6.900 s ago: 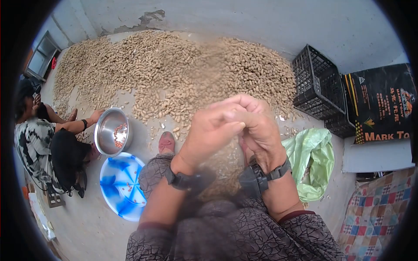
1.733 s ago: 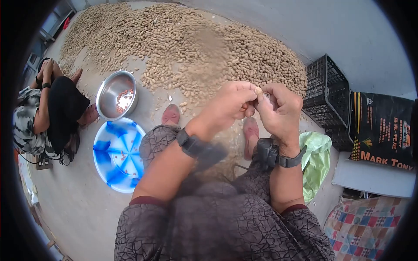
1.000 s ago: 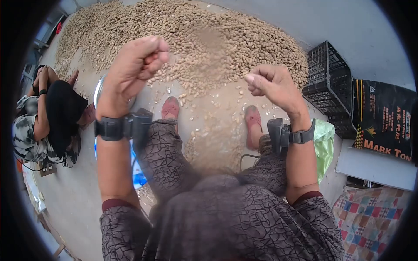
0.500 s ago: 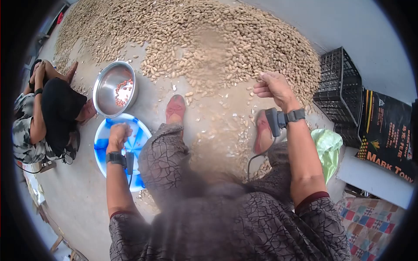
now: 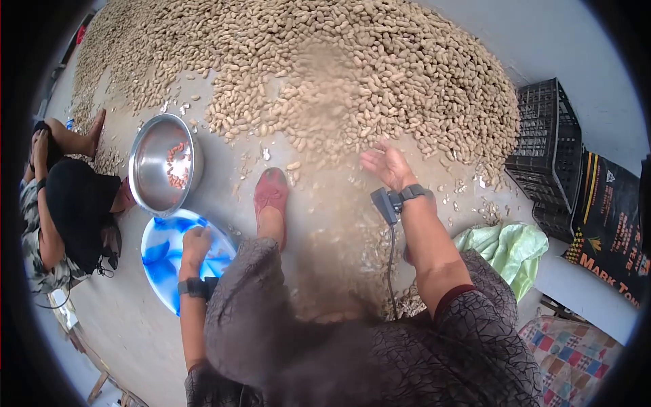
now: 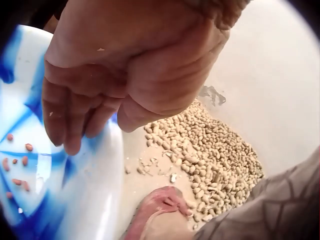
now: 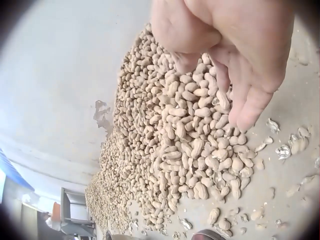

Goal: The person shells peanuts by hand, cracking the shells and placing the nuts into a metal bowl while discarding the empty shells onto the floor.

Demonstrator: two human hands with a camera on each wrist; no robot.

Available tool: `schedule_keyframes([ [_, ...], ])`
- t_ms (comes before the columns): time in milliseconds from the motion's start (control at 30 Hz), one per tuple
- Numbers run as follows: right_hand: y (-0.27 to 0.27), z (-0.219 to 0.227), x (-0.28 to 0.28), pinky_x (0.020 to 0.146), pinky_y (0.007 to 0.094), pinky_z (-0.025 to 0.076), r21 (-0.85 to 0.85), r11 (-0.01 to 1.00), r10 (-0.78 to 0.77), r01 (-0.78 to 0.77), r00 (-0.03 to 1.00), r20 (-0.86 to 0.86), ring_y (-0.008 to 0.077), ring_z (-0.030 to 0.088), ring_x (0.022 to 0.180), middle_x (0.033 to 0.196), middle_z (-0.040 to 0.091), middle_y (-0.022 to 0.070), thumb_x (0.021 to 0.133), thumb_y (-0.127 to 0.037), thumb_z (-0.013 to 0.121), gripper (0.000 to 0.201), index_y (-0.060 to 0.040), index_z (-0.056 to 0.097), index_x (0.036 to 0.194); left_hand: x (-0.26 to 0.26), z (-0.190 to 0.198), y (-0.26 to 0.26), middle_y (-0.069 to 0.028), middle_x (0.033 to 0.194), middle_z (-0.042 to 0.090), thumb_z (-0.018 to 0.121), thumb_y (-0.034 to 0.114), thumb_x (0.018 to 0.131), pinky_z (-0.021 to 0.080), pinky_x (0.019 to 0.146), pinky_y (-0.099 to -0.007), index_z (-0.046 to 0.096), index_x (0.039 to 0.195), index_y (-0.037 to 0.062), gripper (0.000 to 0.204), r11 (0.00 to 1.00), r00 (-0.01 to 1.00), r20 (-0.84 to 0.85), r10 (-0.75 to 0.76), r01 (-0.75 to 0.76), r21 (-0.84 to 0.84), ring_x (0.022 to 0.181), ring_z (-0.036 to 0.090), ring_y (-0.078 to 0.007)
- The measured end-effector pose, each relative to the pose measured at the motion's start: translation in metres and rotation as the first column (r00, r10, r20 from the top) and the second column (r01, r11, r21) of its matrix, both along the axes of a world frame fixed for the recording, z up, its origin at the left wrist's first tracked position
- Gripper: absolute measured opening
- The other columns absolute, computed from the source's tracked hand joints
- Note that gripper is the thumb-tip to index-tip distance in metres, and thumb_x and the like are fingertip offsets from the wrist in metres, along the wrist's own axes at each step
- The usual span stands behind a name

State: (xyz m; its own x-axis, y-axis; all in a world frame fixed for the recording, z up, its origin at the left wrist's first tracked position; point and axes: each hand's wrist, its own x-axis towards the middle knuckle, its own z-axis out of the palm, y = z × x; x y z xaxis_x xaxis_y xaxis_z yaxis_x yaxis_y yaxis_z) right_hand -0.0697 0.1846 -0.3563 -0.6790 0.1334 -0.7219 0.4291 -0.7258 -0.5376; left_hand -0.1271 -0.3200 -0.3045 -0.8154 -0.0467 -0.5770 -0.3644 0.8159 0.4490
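Observation:
Over the blue-and-white basin (image 5: 157,268) hangs my left hand (image 5: 195,247). In the left wrist view that hand (image 6: 130,65) has its fingers loosely bent downward, with nothing visible in them; several reddish kernels (image 6: 29,147) lie in the basin beside it. My right hand (image 5: 388,166) is at the near edge of the heap of unshelled peanuts (image 5: 380,81), palm partly turned up. The right wrist view shows this hand (image 7: 230,55) with relaxed fingers just above the peanuts (image 7: 175,130); whether the fingertips touch any cannot be told.
A steel bowl (image 5: 146,169) with reddish kernels stands behind the basin. Another person (image 5: 74,203) sits at the left. To the right are black crates (image 5: 546,149), a green sack (image 5: 512,251) and a black printed bag (image 5: 610,224). Shell bits litter the floor near a red shoe (image 5: 271,193).
The hands, earlier together around a peanut, have parted. My left hand has gone down to the basin; my right hand has moved to the heap's edge and its fingers have loosened. The view has leaned forward.

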Motion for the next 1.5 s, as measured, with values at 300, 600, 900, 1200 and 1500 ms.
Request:
schedule_keyframes([
  [300, -0.020, -0.052, -0.038, 0.107, 0.0464, 0.028, -0.187, 0.956, -0.246, 0.226, 0.965, -0.093, 0.0415, 0.030, 0.128, 0.139, 0.017, 0.0336, 0.093, -0.040, 0.045, 0.078, -0.0017, -0.003, 0.142, -0.013, 0.039, 0.059, -0.0084, 0.062, 0.061, 0.048, 0.024, 0.091, 0.045, 0.049, -0.0262, 0.060, 0.072, -0.0010, 0.033, 0.972, 0.981, 0.134, 0.139, -0.161, 0.171, 0.053, 0.059, -0.0151],
  [600, -0.037, -0.062, -0.069, 0.102, 0.0460, 0.036, -0.462, 0.711, -0.558, 0.530, 0.825, 0.089, 0.0368, 0.039, 0.122, 0.127, 0.038, 0.0254, 0.089, -0.040, 0.055, 0.071, 0.0011, 0.021, 0.135, -0.002, 0.031, 0.087, -0.0082, 0.075, 0.063, 0.049, 0.021, 0.090, 0.048, 0.060, -0.0288, 0.061, 0.084, -0.0021, 0.027, 0.933, 0.989, 0.143, -0.033, -0.021, 0.360, 0.065, 0.060, -0.0157],
  [900, -0.018, -0.034, -0.059, 0.071, 0.0360, 0.052, -0.622, 0.701, -0.462, 0.348, 0.887, -0.024, 0.0238, 0.057, 0.082, 0.089, 0.055, 0.0060, 0.090, -0.018, 0.052, 0.012, -0.0072, 0.051, 0.093, -0.002, 0.052, 0.072, -0.0088, 0.077, 0.064, 0.046, 0.020, 0.091, 0.048, 0.059, -0.0273, 0.061, 0.088, -0.0018, 0.027, 0.926, 0.994, 0.101, 0.028, -0.064, 0.372, 0.068, 0.062, -0.0161],
  [1200, 0.032, -0.040, -0.058, 0.071, 0.0375, 0.051, 0.863, 0.503, -0.157, 0.049, 0.987, 0.036, 0.0241, 0.059, 0.089, 0.093, 0.058, 0.0162, 0.090, -0.029, 0.052, 0.034, -0.0053, 0.051, 0.115, -0.006, 0.045, 0.074, -0.0047, 0.073, 0.063, 0.048, 0.028, 0.092, 0.046, 0.060, -0.0258, 0.060, 0.081, 0.0016, 0.031, 0.914, 0.999, 0.040, 0.024, -0.038, 0.404, 0.064, 0.058, -0.0118],
  [1500, -0.015, -0.045, -0.076, 0.074, 0.0465, 0.045, 0.947, -0.166, -0.007, -0.275, 0.961, 0.277, 0.0368, 0.058, 0.081, 0.081, 0.060, 0.0190, 0.076, -0.033, 0.065, 0.038, -0.0018, 0.055, 0.096, -0.003, 0.050, 0.085, -0.0048, 0.072, 0.062, 0.048, 0.027, 0.092, 0.047, 0.063, -0.0267, 0.060, 0.082, 0.0012, 0.030, 0.925, 1.000, 0.004, 0.003, -0.005, 0.381, 0.067, 0.059, -0.0125],
])
